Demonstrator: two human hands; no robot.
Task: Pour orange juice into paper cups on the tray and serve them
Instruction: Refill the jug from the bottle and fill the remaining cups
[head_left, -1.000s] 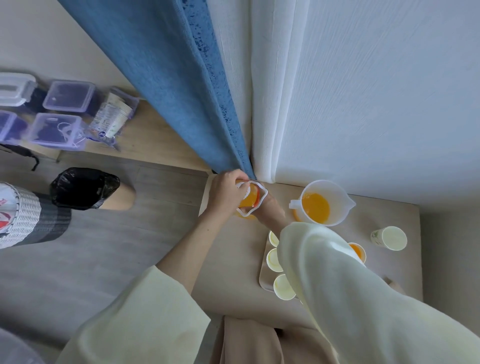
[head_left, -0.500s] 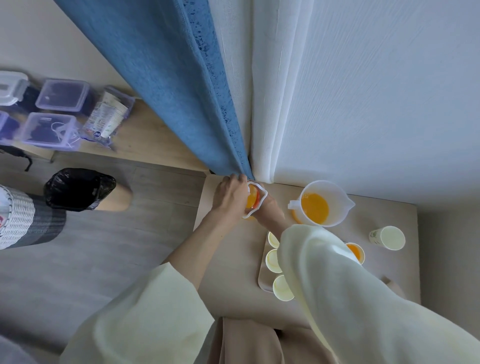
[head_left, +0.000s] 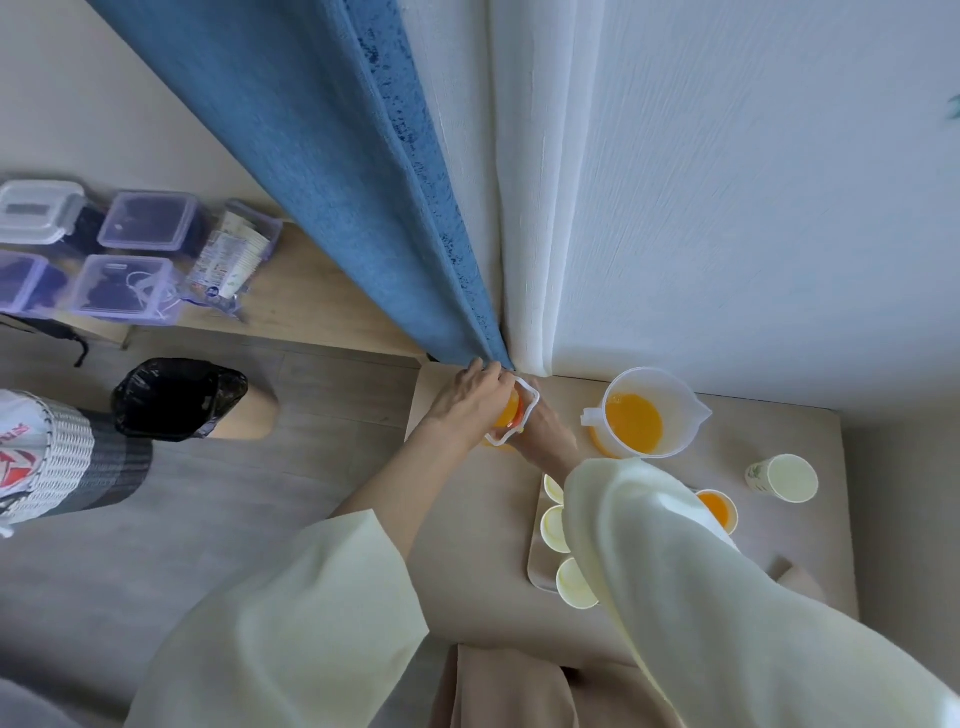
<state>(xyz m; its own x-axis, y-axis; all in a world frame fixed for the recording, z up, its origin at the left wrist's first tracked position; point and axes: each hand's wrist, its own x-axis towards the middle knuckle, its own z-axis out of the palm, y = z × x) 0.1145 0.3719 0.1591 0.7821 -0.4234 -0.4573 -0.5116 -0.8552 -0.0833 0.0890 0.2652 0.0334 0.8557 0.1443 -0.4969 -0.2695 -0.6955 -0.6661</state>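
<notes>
An orange juice container (head_left: 511, 415) with a white loop at its top stands at the table's far left corner. My left hand (head_left: 467, 400) grips its top from the left. My right hand (head_left: 545, 428) holds its right side, with the fingers mostly hidden behind it. A clear measuring jug (head_left: 647, 415) partly filled with juice stands to the right. Nearer me lies the tray (head_left: 536, 569) with three empty paper cups (head_left: 556, 527) along its left side and one filled cup (head_left: 719, 508). My right sleeve hides the tray's middle.
One empty paper cup (head_left: 789, 478) stands off the tray at the table's right. A blue curtain (head_left: 363, 182) hangs down to the table's far corner. On the floor at left are a black-lined bin (head_left: 179, 397), a white woven basket (head_left: 47, 457) and several lidded plastic boxes (head_left: 124, 288).
Both hands stay on the juice container at the table's corner. My left hand has shifted a little further over its top.
</notes>
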